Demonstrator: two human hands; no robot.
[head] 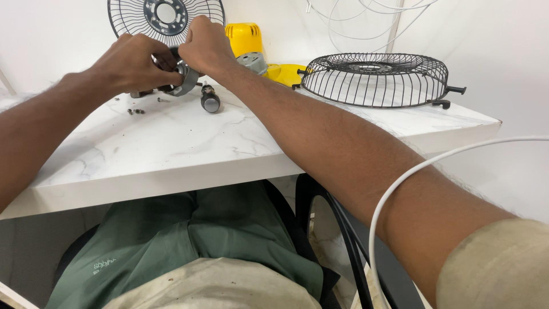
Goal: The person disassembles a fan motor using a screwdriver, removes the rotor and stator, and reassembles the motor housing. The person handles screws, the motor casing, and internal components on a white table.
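My left hand [132, 62] and my right hand [205, 41] both grip a small grey metal motor part [184, 80] held just above the white marble table [171, 149], at its far left. My fingers hide most of the part. A black-handled screwdriver [209, 98] lies on the table right below my right hand. A few small screws [137, 110] lie loose under my left hand. Behind my hands a black wire fan grille [166, 17] leans upright against the wall.
A yellow fan motor housing [245, 39] and its yellow base [286, 73] stand behind my right wrist. A second black wire grille [374, 79] lies dome-up at the right. A white cable [412, 171] loops past my right forearm. My green-trousered lap [189, 240] is under the table edge.
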